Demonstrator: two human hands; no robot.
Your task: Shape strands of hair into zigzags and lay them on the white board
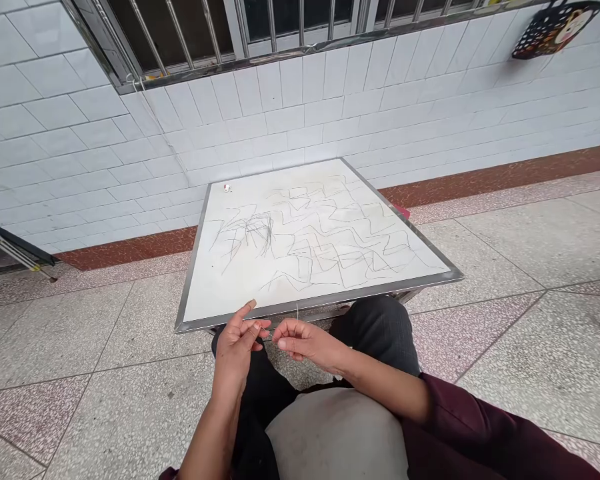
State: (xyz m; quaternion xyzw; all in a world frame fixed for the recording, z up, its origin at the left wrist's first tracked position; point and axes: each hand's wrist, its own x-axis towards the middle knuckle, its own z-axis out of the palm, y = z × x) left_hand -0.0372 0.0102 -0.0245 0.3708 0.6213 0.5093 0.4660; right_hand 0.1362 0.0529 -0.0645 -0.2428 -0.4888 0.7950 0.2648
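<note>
My left hand [239, 339] is at the near edge of a white table, its thumb pinched against a finger on a thin wire [266, 330]. Just to its right, my right hand [300, 339] pinches the same thin wire, and one end sticks up above the fingers. Both hands are over my lap, close together. On the white tabletop [240, 293] lie several bent thin wires [340, 257] spread over the middle and right. A pile of straighter dark wires [250, 228] lies on the left part.
A small white and red object [227, 188] sits at the table's far left corner. Behind stands a white tiled wall [260, 133] with a barred window [280, 27]. A patterned bag [555, 30] hangs at upper right. Folded metal legs [20, 250] are at left.
</note>
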